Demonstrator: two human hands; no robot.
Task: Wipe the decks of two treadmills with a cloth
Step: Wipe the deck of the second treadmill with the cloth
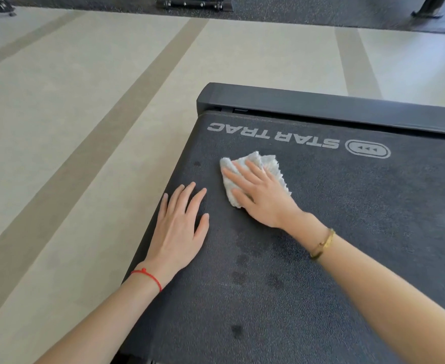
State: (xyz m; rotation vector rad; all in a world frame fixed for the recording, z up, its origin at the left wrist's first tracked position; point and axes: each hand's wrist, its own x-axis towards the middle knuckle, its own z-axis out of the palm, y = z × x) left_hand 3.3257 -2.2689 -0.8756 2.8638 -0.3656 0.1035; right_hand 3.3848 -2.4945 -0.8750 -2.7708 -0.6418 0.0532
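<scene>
Presently: our right hand (258,195), fingers flat, presses cloth (268,164) on deck (347,219); dark spots (242,274) at six o'clock; left hand (179,227) flat, empty.

One treadmill deck (321,232), one cloth (266,164), two hands, two bracelets

You are in a gym. A black textured treadmill deck (321,258) marked STAR TRAC sits on pale beige flooring with tan stripes (84,127). Dark metal equipment bases (195,3) stand on black rubber matting (321,14) beyond
</scene>
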